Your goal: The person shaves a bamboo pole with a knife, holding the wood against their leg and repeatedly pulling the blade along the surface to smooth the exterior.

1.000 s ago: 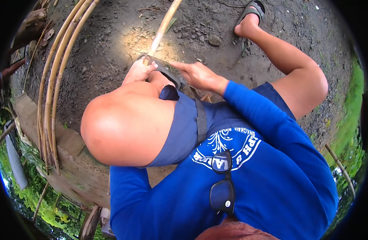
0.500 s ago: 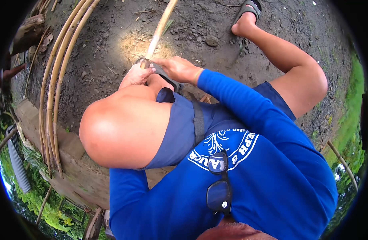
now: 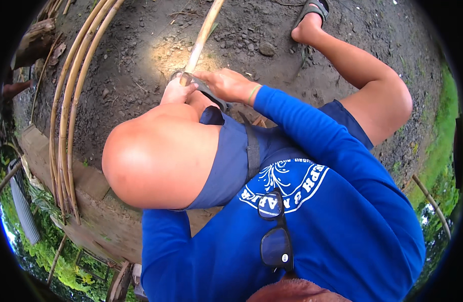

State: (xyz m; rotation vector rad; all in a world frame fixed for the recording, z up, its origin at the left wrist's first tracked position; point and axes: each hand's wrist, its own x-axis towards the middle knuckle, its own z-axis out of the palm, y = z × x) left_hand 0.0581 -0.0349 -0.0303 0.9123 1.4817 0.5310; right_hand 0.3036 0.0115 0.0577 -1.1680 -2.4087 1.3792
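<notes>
A pale bamboo pole [image 3: 204, 38] slants down from the top of the view to my hands beside my bent left leg. My left hand [image 3: 177, 91] is closed around its near end, with the thumb on top. Just right of that end is my right hand [image 3: 226, 84], its fingers bent and their tips beside the pole. Whatever the right fingers hold is hidden. A small dark piece [image 3: 186, 77] shows at the pole between the hands, too small to name. Below them, a grey sandal [image 3: 209, 91] is on my left foot.
Several long bent bamboo poles [image 3: 69, 100] stand on the left, by a low concrete edge [image 3: 88, 183]. A log [image 3: 34, 43] lies at the far left. Stones, one larger stone [image 3: 266, 49] among them, dot the dark soil. My right leg [image 3: 362, 75] stretches out to the right.
My right hand has shifted slightly right, away from my left hand, and a thin band now shows at its wrist. My left hand keeps its hold on the pole. My left knee moved a little right.
</notes>
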